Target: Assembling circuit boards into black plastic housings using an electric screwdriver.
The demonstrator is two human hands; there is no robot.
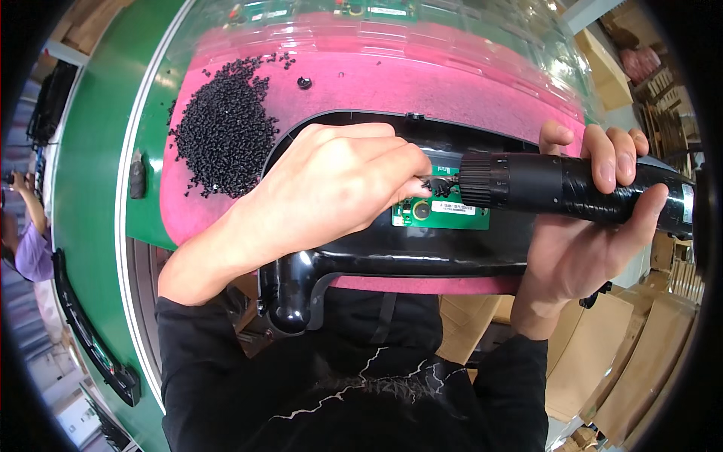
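My right hand [602, 218] grips a black electric screwdriver [572, 188], held level with its tip pointing left. My left hand [339, 184] pinches small black screws [435, 184] at the screwdriver's tip. Both hands hover over a small green circuit board [440, 215] seated in a glossy black plastic housing [361, 264]. The housing lies on a pink foam pad [376, 87]. A heap of small black screws [226, 128] sits on the pad's left part.
A green conveyor belt [98, 173] runs along the left. Clear plastic trays [392, 26] with green boards lie at the far edge. Cardboard boxes [617, 361] stand at the right. Another person [26, 233] works at far left.
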